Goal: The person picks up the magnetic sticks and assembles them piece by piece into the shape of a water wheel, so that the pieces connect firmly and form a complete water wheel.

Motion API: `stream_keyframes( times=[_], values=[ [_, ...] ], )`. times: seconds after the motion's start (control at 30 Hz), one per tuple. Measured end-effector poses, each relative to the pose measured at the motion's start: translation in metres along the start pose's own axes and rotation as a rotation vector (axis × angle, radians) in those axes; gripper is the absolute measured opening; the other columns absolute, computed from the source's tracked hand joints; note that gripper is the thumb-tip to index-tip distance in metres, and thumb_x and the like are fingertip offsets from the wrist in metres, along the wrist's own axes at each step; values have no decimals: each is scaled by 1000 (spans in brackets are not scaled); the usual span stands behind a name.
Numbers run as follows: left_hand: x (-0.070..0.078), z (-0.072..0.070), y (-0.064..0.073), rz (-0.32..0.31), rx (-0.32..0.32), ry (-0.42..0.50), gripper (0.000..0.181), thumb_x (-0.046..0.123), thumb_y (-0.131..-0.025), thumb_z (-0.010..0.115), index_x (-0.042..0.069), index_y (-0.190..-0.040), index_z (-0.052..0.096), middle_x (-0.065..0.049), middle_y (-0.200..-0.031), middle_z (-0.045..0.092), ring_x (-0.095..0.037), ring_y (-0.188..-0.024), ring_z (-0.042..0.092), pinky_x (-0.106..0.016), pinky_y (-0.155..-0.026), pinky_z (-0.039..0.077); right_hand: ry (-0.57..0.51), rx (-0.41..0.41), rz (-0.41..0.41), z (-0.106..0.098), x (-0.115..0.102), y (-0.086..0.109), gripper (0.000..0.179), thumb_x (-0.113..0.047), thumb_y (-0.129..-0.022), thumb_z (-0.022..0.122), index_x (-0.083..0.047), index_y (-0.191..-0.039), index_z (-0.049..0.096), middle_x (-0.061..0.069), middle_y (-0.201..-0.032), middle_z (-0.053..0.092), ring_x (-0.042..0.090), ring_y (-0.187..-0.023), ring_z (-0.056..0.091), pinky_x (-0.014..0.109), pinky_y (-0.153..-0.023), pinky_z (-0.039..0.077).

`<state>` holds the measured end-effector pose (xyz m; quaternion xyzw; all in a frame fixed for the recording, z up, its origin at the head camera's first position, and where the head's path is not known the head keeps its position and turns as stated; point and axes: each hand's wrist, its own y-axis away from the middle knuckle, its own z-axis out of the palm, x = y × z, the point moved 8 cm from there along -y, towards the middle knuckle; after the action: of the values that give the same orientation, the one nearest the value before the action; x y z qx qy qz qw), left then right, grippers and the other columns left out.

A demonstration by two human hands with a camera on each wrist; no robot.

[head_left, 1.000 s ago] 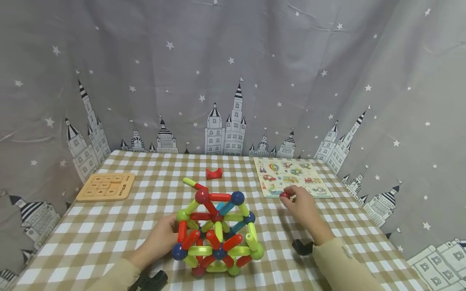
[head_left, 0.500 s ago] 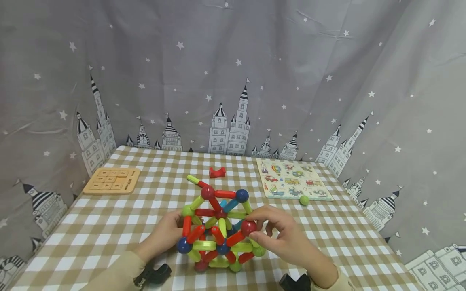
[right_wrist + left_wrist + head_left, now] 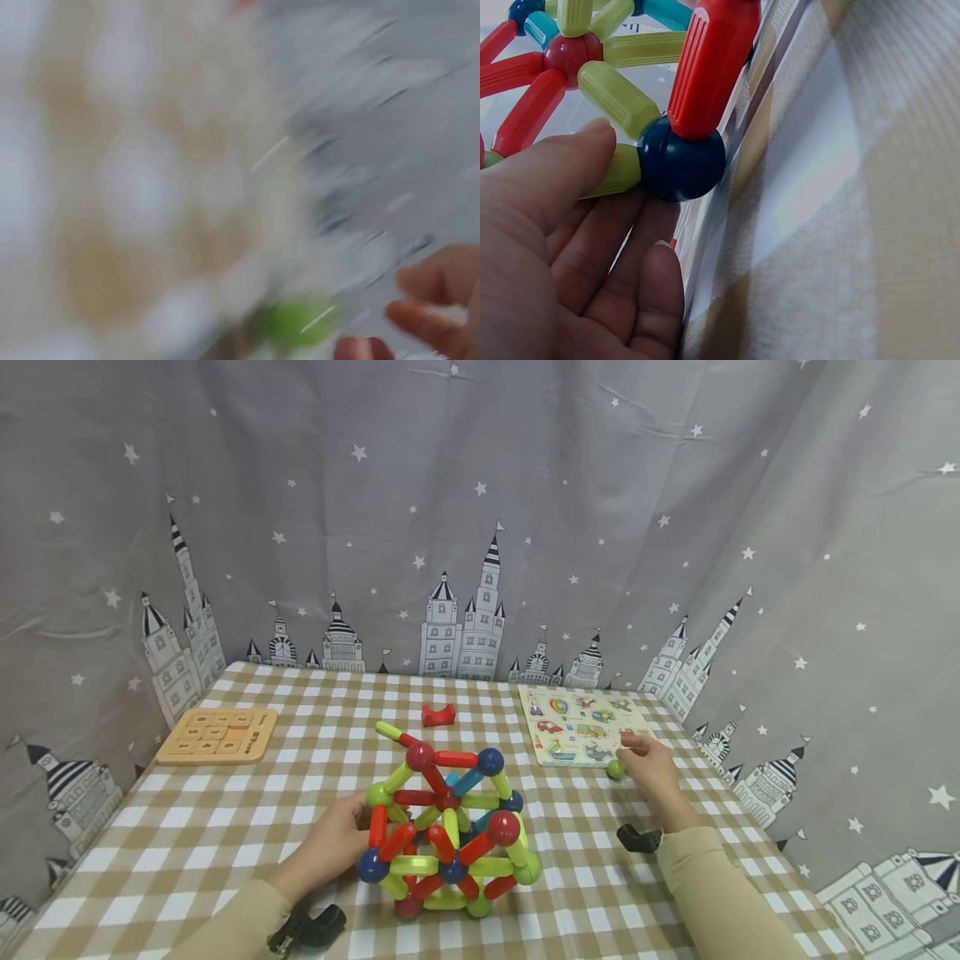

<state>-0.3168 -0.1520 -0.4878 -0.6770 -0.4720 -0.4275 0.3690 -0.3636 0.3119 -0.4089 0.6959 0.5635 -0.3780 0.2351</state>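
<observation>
A magnetic stick-and-ball structure (image 3: 415,865) of red, yellow-green and blue rods stands on the table in front of me. My left hand (image 3: 330,843) holds it at its left side; in the left wrist view thumb and fingers pinch a yellow-green rod (image 3: 622,171) beside a dark blue ball (image 3: 681,159). At the structure's right, a red ball (image 3: 503,828) caps a red rod. Farther right, my right hand (image 3: 654,774) is empty, its fingers loosely spread beside a green ball (image 3: 616,769). The right wrist view is blurred, with the green ball (image 3: 300,321) close to the fingertips.
A picture puzzle board (image 3: 585,727) lies at the back right, just behind the green ball. A wooden number puzzle (image 3: 217,737) is at the left, and a red curved block (image 3: 438,716) at the back. One yellow-green and red stick (image 3: 390,732) juts out behind the structure.
The right hand brought a red ball to the structure's right red rod, left it there, then moved away right to the green ball. The left hand keeps its hold.
</observation>
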Motion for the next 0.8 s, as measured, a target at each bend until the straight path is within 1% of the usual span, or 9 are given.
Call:
stream_keyframes(
  times=[0.07, 0.1, 0.23, 0.3, 0.4, 0.53, 0.67, 0.73, 0.8],
  values=[
    [1, -2, 3, 34, -7, -1, 27, 17, -86, 83, 7, -108, 71, -5, -104, 77, -19, -98, 71, -34, -89, 55, 111, -88, 73, 10, 31, -16, 51, -27, -101, 60, -1, -144, 52, 31, -148, 48, 47, -128, 54, 56, -101, 49],
    [1, -3, 5, 45, -10, 1, 27, 17, -86, 82, 6, -108, 71, -5, -104, 77, -18, -97, 71, -32, -87, 54, 148, -116, 80, 14, 41, -22, 52, -27, -100, 61, -2, -146, 51, 33, -148, 47, 49, -131, 51, 57, -103, 47],
    [1, -3, 6, 31, -12, 2, 29, 21, -86, 83, 7, -109, 71, -3, -102, 77, -16, -95, 69, -32, -86, 53, 293, -150, 12, 26, 49, -27, 46, -24, -98, 63, -4, -139, 59, 33, -141, 53, 49, -123, 56, 59, -97, 49],
    [2, -2, 6, 15, -11, 1, 30, 22, -85, 84, 9, -109, 71, -2, -102, 77, -16, -96, 69, -36, -88, 53, 334, -150, -28, 31, 41, -23, 38, -22, -97, 66, -5, -131, 65, 30, -136, 59, 44, -117, 60, 57, -94, 51],
    [4, -2, 6, -9, -5, -13, 29, 22, -84, 85, 11, -108, 72, 0, -101, 77, -14, -96, 69, -39, -89, 54, 336, -209, -86, 46, 24, -8, 31, -22, -95, 71, -10, -124, 70, 21, -131, 65, 37, -114, 63, 52, -93, 53],
    [8, -6, 6, 6, -5, -14, 25, 20, -85, 83, 10, -105, 72, -1, -100, 77, -16, -96, 69, -40, -89, 54, 262, -358, -213, 76, -8, 16, 31, -24, -92, 76, -11, -120, 72, 11, -123, 70, 27, -103, 67, 41, -82, 56],
    [10, -8, 6, 31, -4, -4, 24, 20, -86, 83, 9, -105, 71, -3, -101, 77, -17, -95, 70, -38, -88, 54, 213, -512, -297, 99, -31, 34, 28, -24, -90, 80, -13, -115, 75, 5, -115, 72, 19, -91, 65, 33, -73, 54],
    [9, -8, 5, 36, -3, -2, 24, 20, -87, 83, 10, -105, 72, -2, -101, 77, -16, -96, 70, -36, -88, 54, 202, -570, -332, 102, -43, 41, 27, -25, -90, 80, -12, -114, 75, 4, -115, 72, 17, -90, 65, 30, -73, 53],
    [7, -7, 5, 38, -8, 4, 24, 19, -87, 82, 9, -105, 72, -3, -100, 77, -17, -95, 71, -37, -88, 55, 181, -565, -366, 93, -62, 47, 27, -24, -91, 79, -12, -115, 74, 4, -111, 72, 17, -87, 66, 29, -71, 54]
  ],
)
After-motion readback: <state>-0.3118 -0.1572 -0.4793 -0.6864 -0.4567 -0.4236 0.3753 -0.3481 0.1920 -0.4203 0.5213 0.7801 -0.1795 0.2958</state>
